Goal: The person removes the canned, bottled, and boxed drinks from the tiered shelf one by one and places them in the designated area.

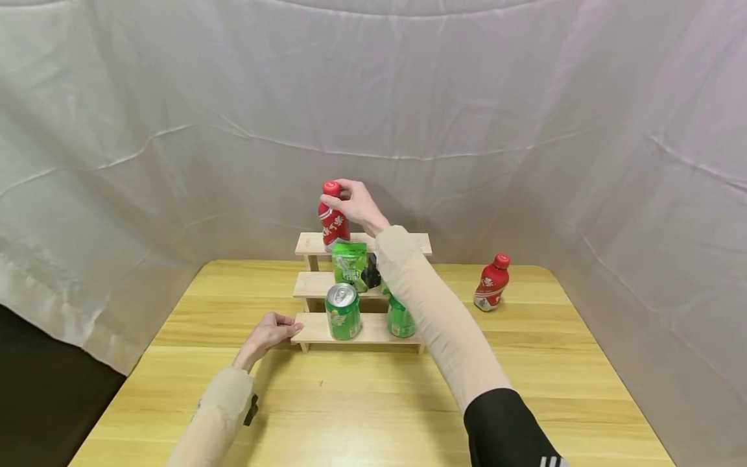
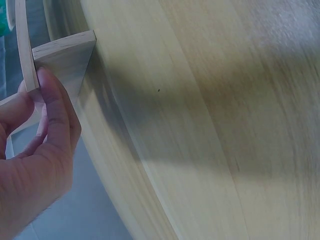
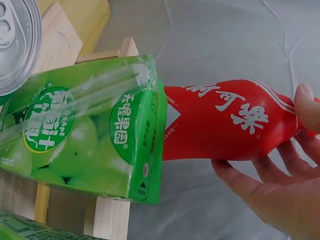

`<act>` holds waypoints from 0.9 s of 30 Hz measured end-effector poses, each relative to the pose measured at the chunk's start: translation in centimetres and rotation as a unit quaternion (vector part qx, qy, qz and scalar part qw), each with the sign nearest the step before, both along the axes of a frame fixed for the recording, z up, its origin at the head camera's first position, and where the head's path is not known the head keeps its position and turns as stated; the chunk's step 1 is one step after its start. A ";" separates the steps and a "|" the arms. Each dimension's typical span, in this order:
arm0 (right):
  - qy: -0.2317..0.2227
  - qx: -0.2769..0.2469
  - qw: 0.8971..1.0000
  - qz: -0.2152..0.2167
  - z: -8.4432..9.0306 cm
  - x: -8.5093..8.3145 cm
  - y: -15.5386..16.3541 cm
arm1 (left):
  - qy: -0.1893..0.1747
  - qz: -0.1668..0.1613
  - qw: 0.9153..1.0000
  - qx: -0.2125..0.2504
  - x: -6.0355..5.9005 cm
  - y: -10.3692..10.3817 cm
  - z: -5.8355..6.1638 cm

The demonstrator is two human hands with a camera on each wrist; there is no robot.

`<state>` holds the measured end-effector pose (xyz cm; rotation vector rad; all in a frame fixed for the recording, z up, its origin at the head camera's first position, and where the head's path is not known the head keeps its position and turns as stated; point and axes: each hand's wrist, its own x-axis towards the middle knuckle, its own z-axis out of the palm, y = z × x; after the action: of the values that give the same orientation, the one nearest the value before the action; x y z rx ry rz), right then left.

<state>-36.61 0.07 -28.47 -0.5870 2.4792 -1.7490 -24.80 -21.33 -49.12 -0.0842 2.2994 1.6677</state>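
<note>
Right hand: fingers curled round the red plastic bottle on the wooden 3-step shelf's top step.
Left hand: fingertips pinch the shelf's lowest step.

A wooden worktop carries a three-step wooden rack near its far edge at the middle, and a red bottle stands toward the far right corner.

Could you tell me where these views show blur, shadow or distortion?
Head view: sharp, evenly lit, wide-angle bending at the edges. Left wrist view: table smeared, crossed by a dark shadow band; left hand soft. Right wrist view: crisp red bottle; juice carton wrapper shows glare.
</note>
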 end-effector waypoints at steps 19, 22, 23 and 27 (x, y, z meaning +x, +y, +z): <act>-0.009 -0.099 0.993 -0.056 1.3 0.5 3.8 | -0.003 0.000 1.000 -0.009 0.1 0.0 -0.2; 0.002 -0.119 0.991 -0.068 1.8 0.8 5.0 | -0.005 0.003 1.000 -0.014 0.0 -0.1 -0.2; 0.007 -0.127 0.989 -0.072 1.9 0.9 5.4 | -0.006 0.005 1.000 -0.014 0.0 -0.1 -0.2; 0.024 -0.149 0.984 -0.090 2.4 1.1 7.4 | -0.008 0.001 1.000 -0.018 0.1 -0.1 -0.1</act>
<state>-35.52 7.47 -26.12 -0.4363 2.3842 -2.2231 -24.73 -21.46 -49.20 -0.1063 2.3185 1.6200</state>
